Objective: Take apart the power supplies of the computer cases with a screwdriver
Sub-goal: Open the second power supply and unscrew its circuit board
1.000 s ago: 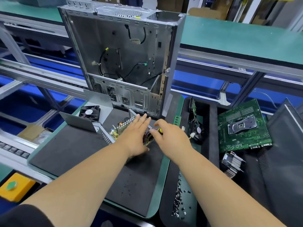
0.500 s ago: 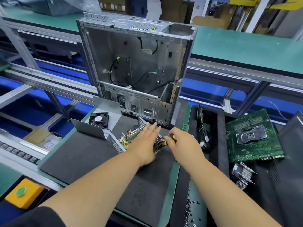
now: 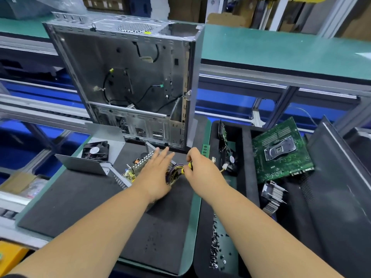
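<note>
An opened power supply (image 3: pixel 134 167) lies on the dark foam mat (image 3: pixel 80 197), its circuit board and heat sinks bare. My left hand (image 3: pixel 155 175) rests flat on it with straight fingers. My right hand (image 3: pixel 202 169) grips a yellow-and-black screwdriver (image 3: pixel 185 168) whose tip points down into the bundle of wires (image 3: pixel 172 174) at the supply's right end. The supply's grey cover (image 3: pixel 84 164) with a black fan (image 3: pixel 96 151) lies to the left. An emptied computer case (image 3: pixel 128 81) stands upright behind.
A black tray (image 3: pixel 249 157) on the right holds a green motherboard (image 3: pixel 281 151), a heat sink (image 3: pixel 274 195) and a small fan part (image 3: pixel 228 159). Loose screws (image 3: pixel 217 247) lie along the tray's near strip. A dark panel (image 3: pixel 341 187) leans at far right.
My right hand has closed in on the supply's wire end with the screwdriver. My left hand has stayed flat on the supply. The camera has shifted a little.
</note>
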`<action>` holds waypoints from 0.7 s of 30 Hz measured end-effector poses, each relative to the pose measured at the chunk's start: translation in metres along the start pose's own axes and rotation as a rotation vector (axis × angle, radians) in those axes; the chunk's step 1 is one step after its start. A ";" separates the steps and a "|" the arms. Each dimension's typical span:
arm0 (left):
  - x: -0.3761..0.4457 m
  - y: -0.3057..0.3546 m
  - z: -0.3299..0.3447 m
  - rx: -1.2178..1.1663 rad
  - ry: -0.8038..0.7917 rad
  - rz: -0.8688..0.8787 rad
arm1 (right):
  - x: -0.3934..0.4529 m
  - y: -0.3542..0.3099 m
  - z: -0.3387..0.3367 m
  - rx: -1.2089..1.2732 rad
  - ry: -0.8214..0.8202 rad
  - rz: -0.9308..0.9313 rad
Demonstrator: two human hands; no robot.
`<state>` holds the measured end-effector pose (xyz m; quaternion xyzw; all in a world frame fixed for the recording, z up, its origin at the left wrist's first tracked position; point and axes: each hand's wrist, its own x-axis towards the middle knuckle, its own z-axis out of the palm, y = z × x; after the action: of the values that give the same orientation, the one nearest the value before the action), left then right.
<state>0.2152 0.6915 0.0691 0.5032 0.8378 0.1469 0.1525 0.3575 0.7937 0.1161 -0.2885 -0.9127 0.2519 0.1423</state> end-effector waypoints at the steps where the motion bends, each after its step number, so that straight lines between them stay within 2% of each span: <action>1: 0.000 -0.001 -0.001 -0.002 0.000 -0.005 | -0.001 0.000 0.001 0.004 -0.002 0.001; 8: -0.007 0.004 0.003 -0.030 0.039 0.033 | -0.006 0.003 -0.001 -0.007 -0.059 -0.001; 14: -0.021 0.010 -0.006 -0.167 0.295 0.060 | -0.019 0.017 -0.008 0.044 -0.044 -0.009; 18: -0.029 0.015 -0.008 -0.088 0.420 0.036 | -0.027 0.018 -0.003 0.005 -0.028 -0.033; 21: -0.034 0.020 -0.006 -0.040 0.437 0.035 | -0.027 0.021 0.001 -0.041 -0.005 0.001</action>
<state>0.2436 0.6695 0.0864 0.4707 0.8389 0.2720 -0.0254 0.3881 0.7917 0.1013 -0.2909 -0.9180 0.2339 0.1340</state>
